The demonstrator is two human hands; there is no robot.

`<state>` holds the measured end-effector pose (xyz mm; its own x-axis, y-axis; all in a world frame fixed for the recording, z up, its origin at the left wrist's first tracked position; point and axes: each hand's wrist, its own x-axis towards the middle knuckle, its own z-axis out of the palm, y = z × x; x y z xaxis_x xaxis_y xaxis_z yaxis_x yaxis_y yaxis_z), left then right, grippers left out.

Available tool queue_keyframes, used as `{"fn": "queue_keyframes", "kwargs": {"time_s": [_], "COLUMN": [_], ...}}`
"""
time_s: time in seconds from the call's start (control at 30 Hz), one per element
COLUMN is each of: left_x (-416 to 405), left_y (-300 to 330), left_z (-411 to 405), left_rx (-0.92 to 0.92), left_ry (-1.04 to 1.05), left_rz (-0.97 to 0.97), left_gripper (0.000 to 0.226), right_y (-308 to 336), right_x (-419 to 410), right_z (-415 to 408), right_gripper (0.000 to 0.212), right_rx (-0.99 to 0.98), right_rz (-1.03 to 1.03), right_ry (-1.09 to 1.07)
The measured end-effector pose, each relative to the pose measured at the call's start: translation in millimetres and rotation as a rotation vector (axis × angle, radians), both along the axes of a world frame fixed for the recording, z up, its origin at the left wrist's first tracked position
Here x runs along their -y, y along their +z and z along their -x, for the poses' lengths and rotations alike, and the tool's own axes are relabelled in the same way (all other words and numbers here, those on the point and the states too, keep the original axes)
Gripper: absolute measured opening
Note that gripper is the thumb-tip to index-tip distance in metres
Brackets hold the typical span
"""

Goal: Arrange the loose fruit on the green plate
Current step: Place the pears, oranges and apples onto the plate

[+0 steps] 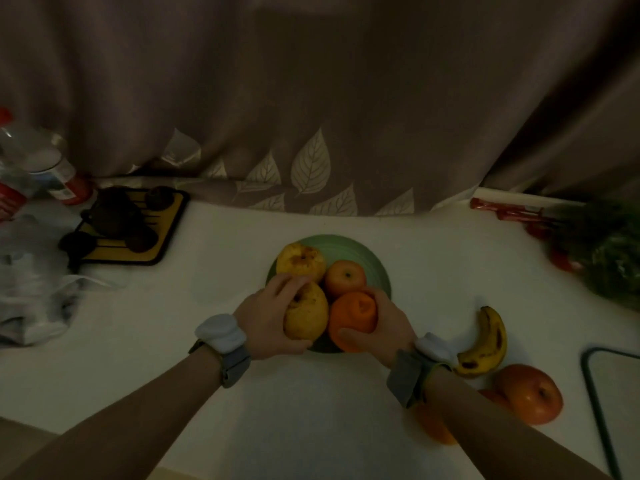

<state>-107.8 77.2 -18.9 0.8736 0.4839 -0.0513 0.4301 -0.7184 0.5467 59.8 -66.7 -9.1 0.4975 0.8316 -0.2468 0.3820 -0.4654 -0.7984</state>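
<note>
A green plate sits mid-table. On it lie a bruised yellow pear at the back left and a red apple in the middle. My left hand grips a second yellow pear over the plate's near left edge. My right hand holds an orange over the near right edge, touching the pear. Loose on the table to the right lie a spotted banana, a red apple and an orange fruit partly hidden under my right forearm.
A yellow and black tray with dark round items stands at the back left, beside plastic bags and bottles. A curtain hangs behind the table. Leafy greens lie at the right, and a dark-rimmed object at the right edge.
</note>
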Motion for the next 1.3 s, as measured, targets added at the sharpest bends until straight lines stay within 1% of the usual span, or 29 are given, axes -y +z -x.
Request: {"fn": "queue_keyframes", "kwargs": {"time_s": [0.1, 0.2, 0.3, 0.4, 0.47, 0.53, 0.67, 0.73, 0.8, 0.9, 0.97, 1.03, 1.07, 1.13, 1.17, 1.2, 1.27, 1.3], "left_x": [-2.8, -1.5, 6.3, 13.2, 12.9, 9.5, -5.9, -14.5, -23.3, -37.5, -45.2, -48.0, -47.2, -44.4, -42.0, -39.9, -38.4, -38.9], "left_y": [-0.9, -2.0, -9.0, -14.3, -16.7, -17.6, -14.3, -11.6, -8.8, -1.9, 5.1, 16.4, 22.9, 29.0, 29.7, 27.5, 13.2, 5.1], "left_z": [-0.4, 2.1, -2.8, -14.4, -17.9, -15.5, -8.3, -6.2, -4.3, -3.1, -4.6, -14.0, -22.3, -43.3, -53.1, -61.2, -69.6, -70.4], "left_rx": [0.012, 0.028, -0.005, -0.056, -0.039, -0.019, -0.036, -0.071, -0.109, -0.189, -0.262, -0.255, -0.203, -0.056, -0.014, -0.022, -0.165, -0.234], "left_ry": [-0.016, -0.005, 0.01, 0.065, 0.091, 0.066, -0.024, -0.078, -0.126, -0.177, -0.198, -0.184, -0.15, -0.06, -0.03, -0.013, 0.006, 0.031], "left_rz": [-0.04, -0.062, -0.119, -0.171, -0.237, -0.285, -0.229, -0.202, -0.172, -0.081, -0.04, -0.009, -0.011, -0.081, -0.122, -0.149, -0.173, -0.146], "left_gripper": [0.095, 0.094, 0.093, 0.09, 0.091, 0.09, 0.089, 0.09, 0.091, 0.091, 0.093, 0.101, 0.1, 0.085, 0.082, 0.08, 0.068, 0.064], "right_y": [3.4, 16.5, 33.9, 42.2, 40.6, 35.0, 21.5, 16.2, 12.1, 7.2, 6.1, 3.7, 2.3, -1.8, -4.1, -5.2, -7.1, -8.9], "right_x": [-0.8, -5.8, -25.1, -43.2, -42.3, -32.3, -16.5, -10.7, -5.9, -4.1, -6.1, -9.1, -10.1, -11.0, -10.9, -10.6, -10.1, -9.4], "right_z": [-2.6, -10.6, -22.9, -28.0, -25.1, -20.9, -18.8, -17.5, -14.1, -5.9, 0.2, 3.9, 6.1, 10.5, 13.1, 14.9, 15.7, 15.0], "right_gripper": [0.073, 0.073, 0.066, 0.064, 0.064, 0.062, 0.058, 0.059, 0.066, 0.084, 0.088, 0.084, 0.081, 0.08, 0.081, 0.082, 0.084, 0.084], "right_rx": [-0.011, -0.038, -0.059, -0.047, -0.043, -0.054, -0.049, -0.058, -0.02, 0.081, 0.116, 0.13, 0.141, 0.166, 0.171, 0.169, 0.141, 0.125], "right_rz": [-0.009, -0.077, -0.135, -0.125, -0.111, -0.098, -0.089, -0.083, -0.044, 0.053, 0.078, 0.076, 0.073, 0.067, 0.068, 0.072, 0.077, 0.079], "right_ry": [-0.018, -0.132, -0.21, -0.187, -0.152, -0.132, -0.104, -0.094, -0.045, 0.098, 0.154, 0.15, 0.142, 0.123, 0.108, 0.087, 0.038, 0.025]}}
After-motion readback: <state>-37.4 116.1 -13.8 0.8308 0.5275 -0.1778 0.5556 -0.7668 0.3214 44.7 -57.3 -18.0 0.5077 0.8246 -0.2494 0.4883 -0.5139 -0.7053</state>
